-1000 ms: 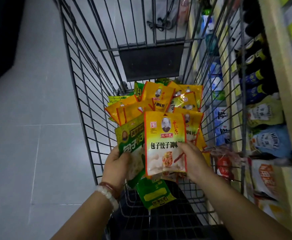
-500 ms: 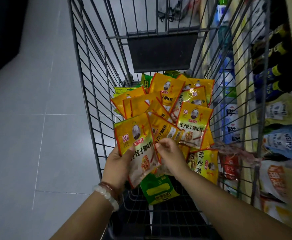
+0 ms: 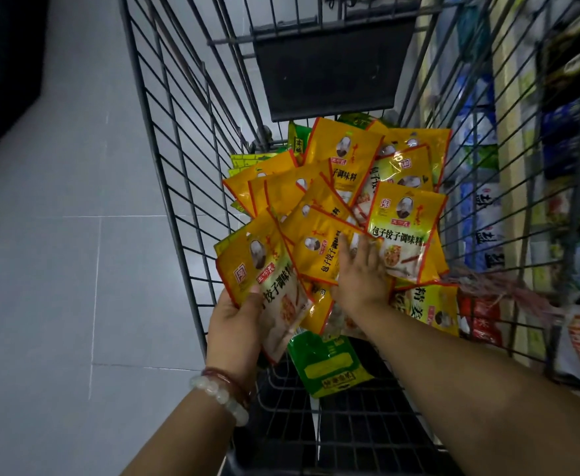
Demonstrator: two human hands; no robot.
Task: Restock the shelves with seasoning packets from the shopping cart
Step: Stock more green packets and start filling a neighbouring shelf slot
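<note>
Seasoning packets [image 3: 336, 187] are lying heaped in the shopping cart [image 3: 165, 159], mostly orange-yellow ones overlapping each other. The left hand [image 3: 238, 324] is gripping one orange packet [image 3: 268, 280] by its lower edge, thumb on its face, holding it tilted above the heap. The right hand [image 3: 360, 269] is reaching into the pile with fingers spread flat, pressing on the next packet and not yet closing round it. Slippage looks like the main risk: the glossy packets are sliding over one another, so a loose pinch could be lifting two or dropping one through to the green packet [image 3: 326, 365] below. The shelves [image 3: 508, 173] are standing just beside the cart on the right.
</note>
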